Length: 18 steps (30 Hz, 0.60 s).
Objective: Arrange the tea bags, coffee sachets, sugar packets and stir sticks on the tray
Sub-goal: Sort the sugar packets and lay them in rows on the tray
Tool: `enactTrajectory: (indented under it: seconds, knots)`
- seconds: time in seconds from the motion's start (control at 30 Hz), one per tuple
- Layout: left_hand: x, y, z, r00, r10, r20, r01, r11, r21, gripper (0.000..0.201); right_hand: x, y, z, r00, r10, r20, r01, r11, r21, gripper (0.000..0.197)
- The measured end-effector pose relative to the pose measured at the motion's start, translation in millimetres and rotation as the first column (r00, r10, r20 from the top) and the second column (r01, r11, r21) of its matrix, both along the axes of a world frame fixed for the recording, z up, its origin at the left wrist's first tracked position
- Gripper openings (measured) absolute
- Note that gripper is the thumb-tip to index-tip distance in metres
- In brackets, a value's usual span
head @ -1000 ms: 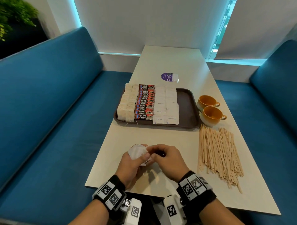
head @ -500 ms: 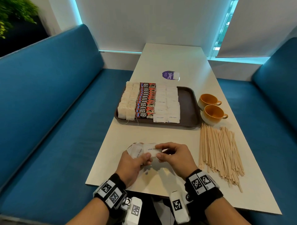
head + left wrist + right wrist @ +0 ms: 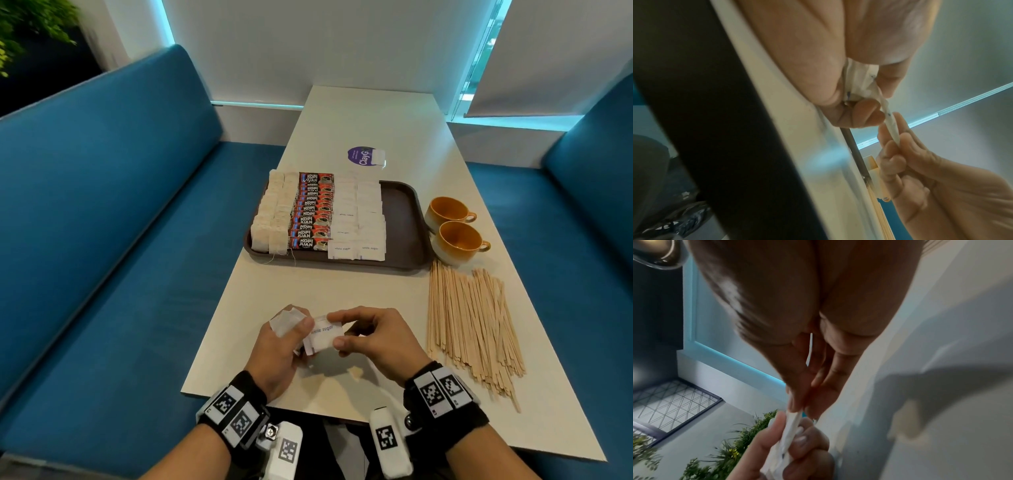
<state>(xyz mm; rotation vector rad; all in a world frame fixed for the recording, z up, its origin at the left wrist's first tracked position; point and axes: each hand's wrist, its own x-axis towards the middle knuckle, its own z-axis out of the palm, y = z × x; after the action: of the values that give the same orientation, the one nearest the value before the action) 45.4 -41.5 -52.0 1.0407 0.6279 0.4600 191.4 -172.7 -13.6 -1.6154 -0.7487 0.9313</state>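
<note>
White packet: sugar packet (image 3: 323, 337) reading "white sugar", pinched by right hand (image 3: 376, 342), now drawn farther from the stack
Left hand (image 3: 277, 353): grips sugar packet stack (image 3: 286, 322)
Tray (image 3: 402, 219), far: tea bags (image 3: 270, 219), "KOPI JUAN" sachets (image 3: 311, 212), sugar rows (image 3: 358, 222)
Right: stir sticks (image 3: 472, 322) on table (image 3: 308, 284)

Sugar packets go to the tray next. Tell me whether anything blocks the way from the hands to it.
Nothing visible does. Bare table lies between the sugar packet, pinched by both the left hand and right hand, and the tray. The stir sticks lie off to the right.
</note>
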Motion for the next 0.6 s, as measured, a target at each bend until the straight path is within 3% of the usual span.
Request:
enactTrajectory:
  seconds: [0.2, 0.3, 0.43, 0.6]
  knots:
    - [1.5, 0.2, -0.2, 0.996, 0.07, 0.048, -0.067, 0.995, -0.075, 0.023, 14.6, -2.6, 3.3, 1.0, 0.004, 0.029, -0.003, 0.998, -0.062, 0.028]
    - [1.4, 2.2, -1.4, 0.993, 0.053, 0.108, -0.035, 0.985, -0.167, 0.033, 35.9, 3.1, 8.1, 0.989, -0.143, 0.039, 0.144, 0.988, -0.047, 0.028]
    - [1.5, 5.7, -3.9, 0.983, -0.004, 0.185, 0.045, 0.975, -0.217, 0.06, 81.9, 20.8, 16.2, 0.929, -0.37, 0.009, 0.37, 0.929, -0.023, 0.023]
    - [2.9, 5.1, -8.3, 0.99, -0.017, 0.137, 0.037, 0.988, -0.147, 0.055, 133.9, 52.4, 2.1, 0.885, -0.444, 0.137, 0.452, 0.892, -0.027, 0.018]
